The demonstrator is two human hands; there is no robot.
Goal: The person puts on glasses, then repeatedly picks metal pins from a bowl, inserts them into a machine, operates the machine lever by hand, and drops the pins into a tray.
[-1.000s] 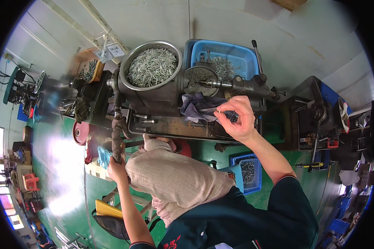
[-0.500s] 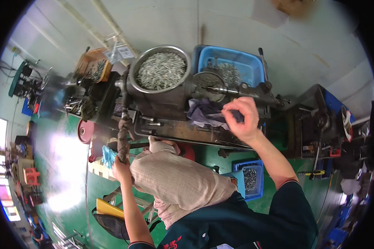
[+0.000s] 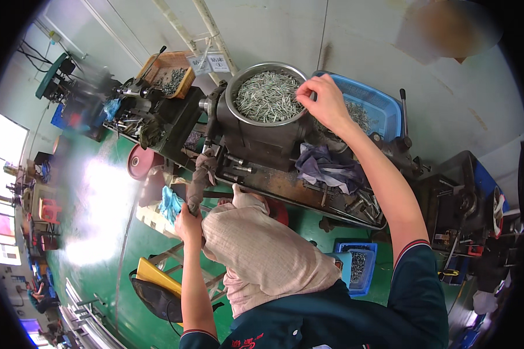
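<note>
1. Green floor spreads under my machine desk.
2. My right hand dips fingers, pinched, into one steel bowl of countless pins lying directly below; whether it holds any, I cannot tell.
3. My left hand is closed around the wrapped lever.

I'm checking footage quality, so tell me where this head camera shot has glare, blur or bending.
Head view: strong window glare washes out the green floor at left; the machines at upper left are smeared; straight pipes bend toward the dark fisheye rim; a blurred patch sits at top right; the right hand over the metal bowl is sharp.
</note>
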